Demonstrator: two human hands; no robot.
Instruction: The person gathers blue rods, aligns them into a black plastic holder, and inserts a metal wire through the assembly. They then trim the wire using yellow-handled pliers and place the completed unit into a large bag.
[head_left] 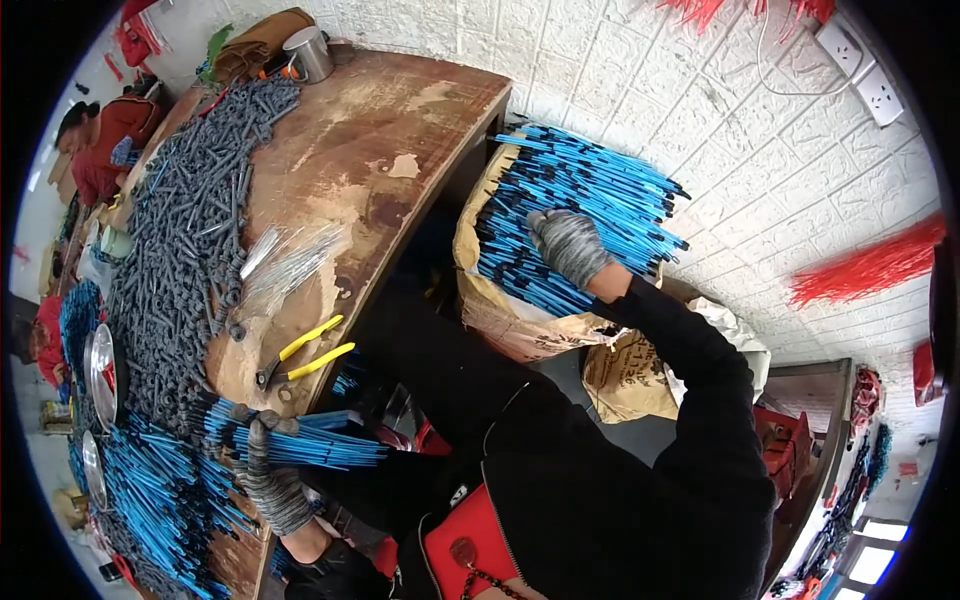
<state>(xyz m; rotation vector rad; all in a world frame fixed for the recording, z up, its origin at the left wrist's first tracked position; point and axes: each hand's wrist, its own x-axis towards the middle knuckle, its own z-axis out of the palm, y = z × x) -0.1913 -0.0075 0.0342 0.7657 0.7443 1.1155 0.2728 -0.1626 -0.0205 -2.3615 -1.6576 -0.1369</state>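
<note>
My left hand [268, 460], in a grey knit glove, is closed around a bundle of thin blue rods [335, 447] with black ends, at the table's near edge. Beside it on the table lies a loose heap of similar blue rods [155, 490]. Farther right, my right hand [570, 248], gloved alike, rests with curled fingers on the blue rods [600, 185] that fill an open paper sack [520, 325]. Whatever those fingers hold is hidden beneath the glove. Yellow-handled pliers [305, 360] lie on the table near my left hand.
Many grey screw-like plastic parts [180, 220] cover the left of the worn wooden table [340, 130]. Clear thin strips [295, 265] and a metal mug [308, 55] are on it too. A white brick wall [620, 80] stands behind the sack. Another person [115, 140] sits at far left.
</note>
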